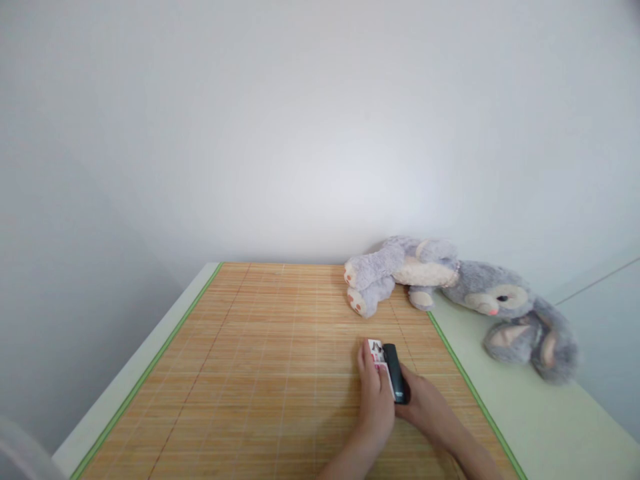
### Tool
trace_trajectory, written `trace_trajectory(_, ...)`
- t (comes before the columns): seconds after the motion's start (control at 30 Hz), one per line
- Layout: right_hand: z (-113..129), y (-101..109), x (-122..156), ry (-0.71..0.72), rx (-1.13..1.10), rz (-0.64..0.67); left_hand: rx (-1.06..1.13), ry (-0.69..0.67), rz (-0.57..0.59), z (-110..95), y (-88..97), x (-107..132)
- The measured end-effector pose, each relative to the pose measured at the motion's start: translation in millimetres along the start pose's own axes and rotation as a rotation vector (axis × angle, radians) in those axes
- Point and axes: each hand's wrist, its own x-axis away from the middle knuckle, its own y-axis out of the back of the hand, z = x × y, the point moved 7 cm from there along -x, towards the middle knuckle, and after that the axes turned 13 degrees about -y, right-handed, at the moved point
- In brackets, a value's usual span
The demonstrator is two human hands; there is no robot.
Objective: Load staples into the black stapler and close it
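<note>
My left hand (376, 407) is closed around a small white box (376, 349) printed in pink and dark colours, its fingers covering much of the side. Right against the box stands a dark stapler (394, 372), long and narrow, pointing away from me. My right hand (424, 402) grips it from the right near its close end; most of those fingers are hidden behind it. Both things are side by side over the right part of a bamboo mat (260, 373).
A grey plush rabbit (425, 272) lies on its side at the back right, its ears hanging over the pale table top (540, 413). The mat has a green border. A plain white wall (300, 133) rises behind the table.
</note>
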Motion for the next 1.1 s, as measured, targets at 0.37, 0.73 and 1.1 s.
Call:
trace_trajectory(0.37, -57.4, 35.9, -11.5, -0.041, 0.122, 0.032, -0.155, -0.166, 0.099, -28.1, 3.8, -16.6)
trace_trajectory(0.73, -59.3, 40.2, -22.0, -0.025, 0.118, 0.038, -0.413, -0.506, 0.394, -52.0, 30.3, -41.2)
trace_trajectory(1.1, -66.6, 40.1, -30.1, -0.028, 0.174, -0.004, -0.500, -0.541, 0.394, -50.1, 28.6, -40.0)
